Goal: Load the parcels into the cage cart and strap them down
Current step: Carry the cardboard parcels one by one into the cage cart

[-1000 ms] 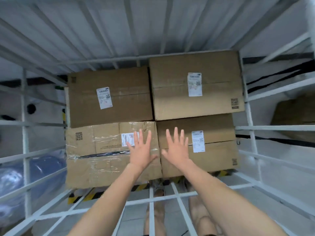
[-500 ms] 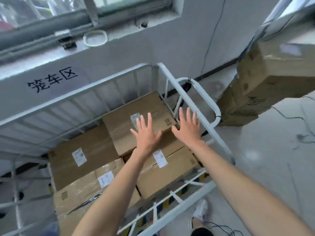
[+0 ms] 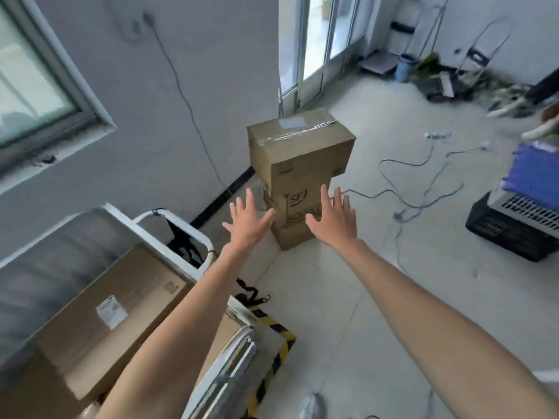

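A stack of brown cardboard parcels (image 3: 299, 152) stands on the floor by the wall, the top one sealed with clear tape. My left hand (image 3: 246, 220) and my right hand (image 3: 334, 220) are stretched out toward the stack's lower boxes, fingers spread, holding nothing. The white cage cart (image 3: 169, 234) is at the lower left, with a labelled parcel (image 3: 112, 303) lying inside it. A black strap (image 3: 186, 246) hangs from the cart's rounded end bar.
Loose cables (image 3: 423, 182) trail over the tiled floor to the right of the stack. A black crate with a blue bin (image 3: 520, 207) sits at the right edge. Yellow-black tape (image 3: 272, 340) marks the floor beside the cart. A glass door is behind the stack.
My view has swung from the parcels inside the cart to the stack on the floor at the right. Both hands stayed open and now reach toward that stack.
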A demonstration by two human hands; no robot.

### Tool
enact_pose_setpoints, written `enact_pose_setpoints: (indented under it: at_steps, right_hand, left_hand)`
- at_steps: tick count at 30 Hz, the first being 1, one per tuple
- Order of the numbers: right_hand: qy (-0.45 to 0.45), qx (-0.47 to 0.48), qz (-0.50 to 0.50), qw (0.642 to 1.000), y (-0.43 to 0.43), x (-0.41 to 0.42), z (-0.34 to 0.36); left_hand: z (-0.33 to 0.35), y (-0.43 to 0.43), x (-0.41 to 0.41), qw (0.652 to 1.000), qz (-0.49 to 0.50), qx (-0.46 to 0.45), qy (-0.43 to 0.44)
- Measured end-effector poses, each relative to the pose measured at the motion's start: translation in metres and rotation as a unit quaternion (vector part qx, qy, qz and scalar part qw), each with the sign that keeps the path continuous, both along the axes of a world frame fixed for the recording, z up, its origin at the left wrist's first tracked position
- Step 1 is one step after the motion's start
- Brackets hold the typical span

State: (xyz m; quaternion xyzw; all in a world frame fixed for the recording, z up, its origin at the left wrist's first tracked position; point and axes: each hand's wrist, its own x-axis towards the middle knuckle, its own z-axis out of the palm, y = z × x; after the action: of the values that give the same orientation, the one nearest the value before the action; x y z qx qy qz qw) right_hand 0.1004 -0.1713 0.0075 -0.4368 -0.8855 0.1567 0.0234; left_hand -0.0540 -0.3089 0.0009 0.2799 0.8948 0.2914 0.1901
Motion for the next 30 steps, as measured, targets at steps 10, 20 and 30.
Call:
enact_pose_setpoints:
  at_steps: [10, 20, 30]
  right_hand:
    - [0.048, -0.058, -0.039, 0.996, 0.162, 0.02, 0.007]
    - [0.029, -0.052, 0.003, 0.998, 0.357, -0.08, 0.005]
    - [0.031, -0.1, 0.009, 0.994, 0.529, -0.17, -0.011]
  left_hand:
    - [0.012, 0.172, 0.004, 0.999, -0.026, -0.02, 0.022]
    - [-0.014, 0.35, -0.099, 1.0, 0.009, -0.019, 0.016]
    - [-0.026, 0.485, -0.183, 0.996, 0.053, -0.072, 0.012]
